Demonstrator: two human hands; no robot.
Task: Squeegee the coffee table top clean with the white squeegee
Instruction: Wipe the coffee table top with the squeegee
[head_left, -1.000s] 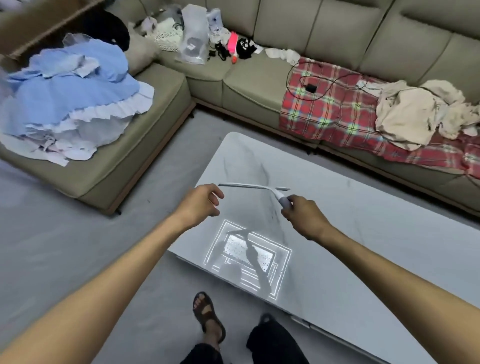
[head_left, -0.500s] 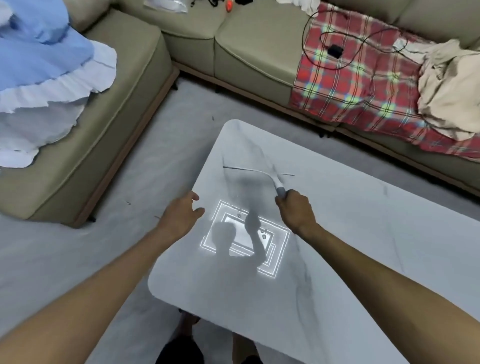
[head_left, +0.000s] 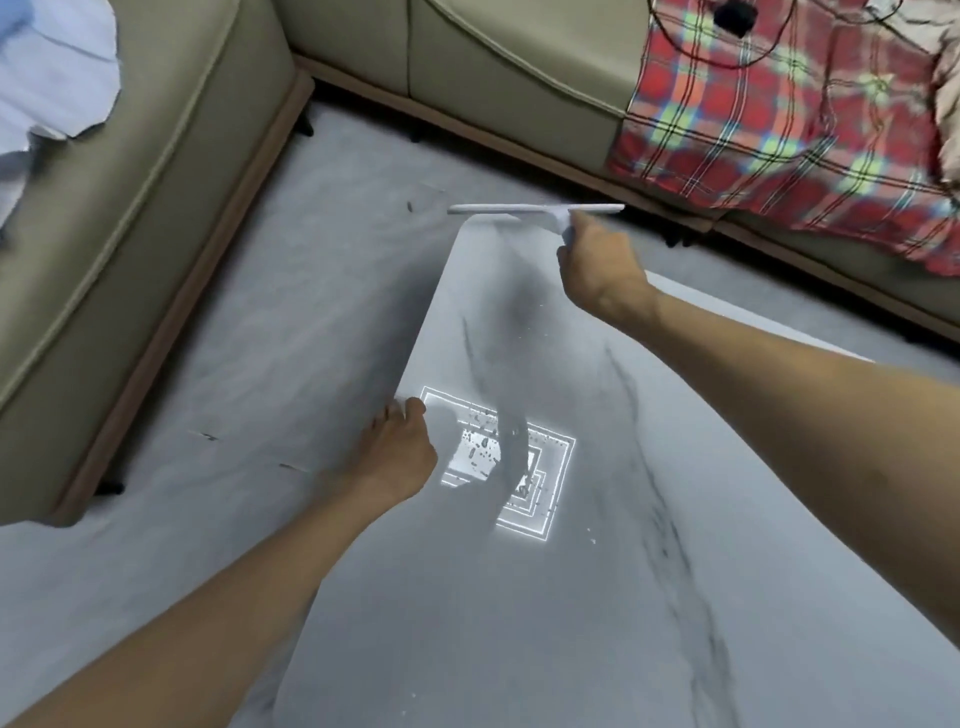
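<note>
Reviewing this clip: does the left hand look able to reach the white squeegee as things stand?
Probably yes. The left hand rests at the marble coffee table's edge, and bare tabletop lies between it and the white squeegee held in the right hand.

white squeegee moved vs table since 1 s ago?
Yes. The white squeegee went from mid-top out to the far end edge of the marble coffee table, in the right hand.

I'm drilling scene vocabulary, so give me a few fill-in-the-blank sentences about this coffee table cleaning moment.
1. The white squeegee is held by the ____ hand.
2. The left hand rests at the ____ edge of the coffee table.
3. The blanket on the sofa has a ____ pattern.
4. The squeegee blade is at the table's ____ end.

Missing words: right; left; plaid; far
</note>
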